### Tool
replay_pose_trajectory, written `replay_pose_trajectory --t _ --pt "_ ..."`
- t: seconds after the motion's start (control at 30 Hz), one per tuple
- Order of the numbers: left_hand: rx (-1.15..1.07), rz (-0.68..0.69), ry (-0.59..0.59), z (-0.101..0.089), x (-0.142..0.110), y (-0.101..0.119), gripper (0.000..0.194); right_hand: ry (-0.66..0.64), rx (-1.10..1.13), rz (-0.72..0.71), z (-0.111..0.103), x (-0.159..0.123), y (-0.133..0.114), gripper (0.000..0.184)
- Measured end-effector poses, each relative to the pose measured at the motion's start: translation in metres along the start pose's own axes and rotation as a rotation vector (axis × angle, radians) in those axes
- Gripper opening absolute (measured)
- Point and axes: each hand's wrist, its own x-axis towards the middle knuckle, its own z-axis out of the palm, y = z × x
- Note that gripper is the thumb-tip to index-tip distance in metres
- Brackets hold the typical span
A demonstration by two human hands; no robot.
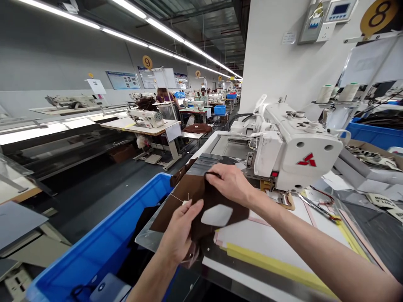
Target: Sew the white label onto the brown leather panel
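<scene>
1. My left hand (179, 235) grips the near edge of the brown cloth (201, 197), fingers closed on it.
2. My right hand (231, 182) pinches the far edge of the same cloth, fingers closed too.
3. The cloth lies at the left end of the tabletop (270, 243), just in front of the white sewing machine (292, 147).
4. A white patch (217, 215) shows on the cloth, between my hands.
5. A blue bin (103, 247) sits just left of the tabletop, below my left hand.
6. A yellow strip (277, 266) lies on the tabletop, under my right arm.
</scene>
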Motion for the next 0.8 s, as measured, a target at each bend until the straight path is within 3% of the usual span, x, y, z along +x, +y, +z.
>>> replay_pose_trajectory --t 0.13,0.23,0.33,0.4,0.5,0.67,0.73,0.8 --pt "0.263 0.389 0.059 -0.011 0.002 0.014 0.036 -0.009 0.066 -0.171 -0.01 0.019 -0.013 0.017" --pt "0.517 0.617 0.01 -0.008 0.005 0.01 0.019 0.085 -0.019 -0.179 -0.02 -0.003 -0.006 0.028" --pt "0.73 0.714 -0.234 0.007 0.005 -0.012 0.021 0.182 -0.144 -0.064 -0.033 -0.063 0.006 0.033" --pt "0.846 0.713 -0.398 0.018 0.0 -0.03 0.026 0.177 -0.247 -0.017 -0.044 -0.115 0.011 0.033" --pt "0.979 0.673 -0.529 0.029 -0.008 -0.048 0.042 0.181 -0.26 0.058 -0.063 -0.189 0.015 0.027" --pt "1.07 0.667 -0.495 0.026 -0.005 -0.054 0.052 0.257 -0.337 0.265 -0.086 -0.277 0.015 0.021" --pt "1.049 0.704 -0.422 0.021 -0.007 -0.055 0.054 0.343 -0.388 0.298 -0.09 -0.304 0.015 0.02" --pt "0.963 0.785 -0.351 0.015 -0.02 -0.058 0.071 0.416 -0.444 0.325 -0.091 -0.329 0.019 0.02"
